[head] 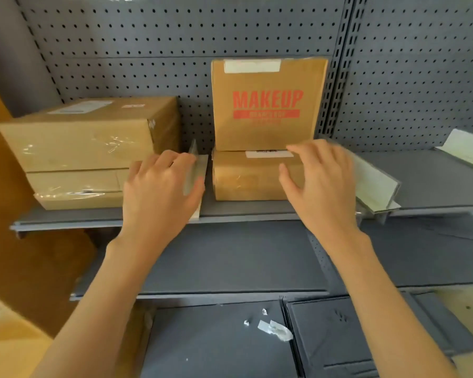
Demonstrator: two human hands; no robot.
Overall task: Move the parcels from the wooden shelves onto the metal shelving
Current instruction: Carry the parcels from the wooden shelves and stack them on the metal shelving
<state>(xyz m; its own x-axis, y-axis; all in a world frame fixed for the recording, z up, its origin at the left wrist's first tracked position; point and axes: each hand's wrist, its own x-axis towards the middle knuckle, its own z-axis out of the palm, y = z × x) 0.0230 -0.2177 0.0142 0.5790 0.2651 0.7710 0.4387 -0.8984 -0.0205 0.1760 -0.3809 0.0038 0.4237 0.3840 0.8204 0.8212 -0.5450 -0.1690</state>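
Observation:
A brown box printed MAKEUP (268, 105) stands upright on a flatter cardboard parcel (246, 178) on the grey metal shelf (230, 211). To the left, a large taped cardboard box (88, 132) lies on another flat parcel (77, 189). My left hand (159, 186) hovers in front of the gap between the two stacks, fingers relaxed, holding nothing, close to a clear divider (194, 170). My right hand (320, 184) is spread open just in front of the lower right parcel, blurred and holding nothing.
A grey pegboard back panel (175, 36) rises behind the shelf. A pale angled divider (377, 186) lies at the right of the stack, another (464, 148) farther right. Lower grey shelves (230, 263) lie below, with tape scraps (273, 327). A wooden panel (17, 241) stands on the left.

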